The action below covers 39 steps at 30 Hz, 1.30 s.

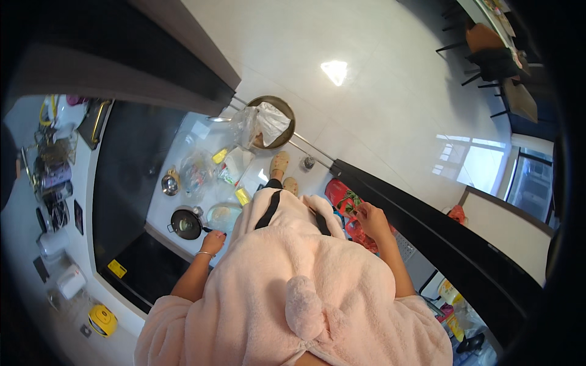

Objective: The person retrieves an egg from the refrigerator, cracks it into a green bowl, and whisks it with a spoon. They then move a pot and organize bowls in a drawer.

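My left hand (pixel 213 241), a bracelet at its wrist, is at the black handle of a small dark pan (pixel 186 224); how firmly it grips cannot be made out. Something pale lies in the pan. My right hand (pixel 371 219) hangs over red plastic bags (pixel 361 233) holding green vegetables (pixel 349 201), its fingertips bent close to the greens; whether it pinches anything is unclear. Beside the small pan stand a clear plastic container (pixel 223 217) and a metal bowl (pixel 170 184). A large wok (pixel 288 110) with crumpled plastic bags (pixel 272 123) in it stands farther ahead.
Clear plastic bags (pixel 198 171) and yellow packets (pixel 242 196) lie on the white surface. A dark open door or drawer front (pixel 435 242) runs along the right. A tall dark panel (pixel 183 55) stands at the upper left. Chairs (pixel 485 39) stand at the far right.
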### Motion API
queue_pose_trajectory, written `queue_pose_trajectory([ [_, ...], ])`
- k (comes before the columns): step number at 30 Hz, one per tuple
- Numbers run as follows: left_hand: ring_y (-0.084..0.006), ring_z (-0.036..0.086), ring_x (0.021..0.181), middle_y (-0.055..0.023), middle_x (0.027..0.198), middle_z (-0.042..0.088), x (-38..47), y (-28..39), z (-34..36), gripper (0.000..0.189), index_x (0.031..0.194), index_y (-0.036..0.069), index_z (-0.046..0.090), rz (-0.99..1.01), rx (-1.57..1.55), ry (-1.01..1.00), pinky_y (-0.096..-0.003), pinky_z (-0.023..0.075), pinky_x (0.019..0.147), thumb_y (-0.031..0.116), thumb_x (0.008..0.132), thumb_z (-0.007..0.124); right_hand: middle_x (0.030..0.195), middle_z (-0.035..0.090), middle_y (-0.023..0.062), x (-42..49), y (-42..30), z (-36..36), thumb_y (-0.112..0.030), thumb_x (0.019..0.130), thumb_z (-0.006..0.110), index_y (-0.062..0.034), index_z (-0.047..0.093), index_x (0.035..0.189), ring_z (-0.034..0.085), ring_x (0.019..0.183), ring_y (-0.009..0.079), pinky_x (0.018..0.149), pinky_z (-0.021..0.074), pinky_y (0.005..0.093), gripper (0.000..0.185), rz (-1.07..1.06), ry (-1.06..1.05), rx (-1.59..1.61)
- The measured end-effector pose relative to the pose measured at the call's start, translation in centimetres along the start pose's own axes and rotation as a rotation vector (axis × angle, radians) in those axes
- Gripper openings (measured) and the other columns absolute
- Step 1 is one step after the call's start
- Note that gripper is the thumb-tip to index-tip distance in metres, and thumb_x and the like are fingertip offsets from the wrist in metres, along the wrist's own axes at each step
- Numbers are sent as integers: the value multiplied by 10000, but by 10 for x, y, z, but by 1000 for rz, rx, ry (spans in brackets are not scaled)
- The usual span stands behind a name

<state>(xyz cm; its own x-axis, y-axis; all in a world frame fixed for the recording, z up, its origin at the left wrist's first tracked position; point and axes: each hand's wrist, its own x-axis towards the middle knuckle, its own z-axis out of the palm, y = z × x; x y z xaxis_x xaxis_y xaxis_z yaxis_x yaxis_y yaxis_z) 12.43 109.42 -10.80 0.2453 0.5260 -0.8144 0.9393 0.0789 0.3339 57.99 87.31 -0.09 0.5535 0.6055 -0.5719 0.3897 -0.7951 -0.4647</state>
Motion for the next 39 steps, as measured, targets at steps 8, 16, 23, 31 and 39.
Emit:
queue_pose_trajectory([
  [8,-158,599,599,-79,704,644,90,15,-52,236,892,-17,621,-76,-116,-165,-299,465,574,203,817,585,870,653,189,28,-34,-13,-151,787,629,-11,625,990,638,810,350,715,497,389,247,159,34,85],
  [16,-154,602,594,-85,728,644,148,65,-84,202,861,-43,600,-63,-142,-224,-288,483,572,153,818,582,836,660,185,3,-29,-10,-167,790,623,-7,623,1004,644,794,339,721,497,387,268,299,34,103],
  [23,-157,595,589,-84,741,638,161,98,-79,210,886,-39,593,-53,-187,-255,-287,479,556,164,835,578,797,647,185,11,-29,-18,-148,779,639,-15,628,975,636,753,342,690,494,399,237,297,77,108],
  [31,-130,563,574,-69,727,624,148,79,-86,195,892,-17,586,-133,-86,-262,-269,449,509,174,850,573,831,650,189,45,-44,-36,-150,788,628,-23,634,976,634,785,353,705,498,398,227,320,28,142],
  [39,-167,603,630,-87,754,651,146,127,-86,207,880,-17,611,-45,-13,-204,-302,486,595,182,828,588,854,653,193,64,-33,-49,-177,791,600,-27,643,958,635,806,352,729,501,405,228,265,57,157],
])
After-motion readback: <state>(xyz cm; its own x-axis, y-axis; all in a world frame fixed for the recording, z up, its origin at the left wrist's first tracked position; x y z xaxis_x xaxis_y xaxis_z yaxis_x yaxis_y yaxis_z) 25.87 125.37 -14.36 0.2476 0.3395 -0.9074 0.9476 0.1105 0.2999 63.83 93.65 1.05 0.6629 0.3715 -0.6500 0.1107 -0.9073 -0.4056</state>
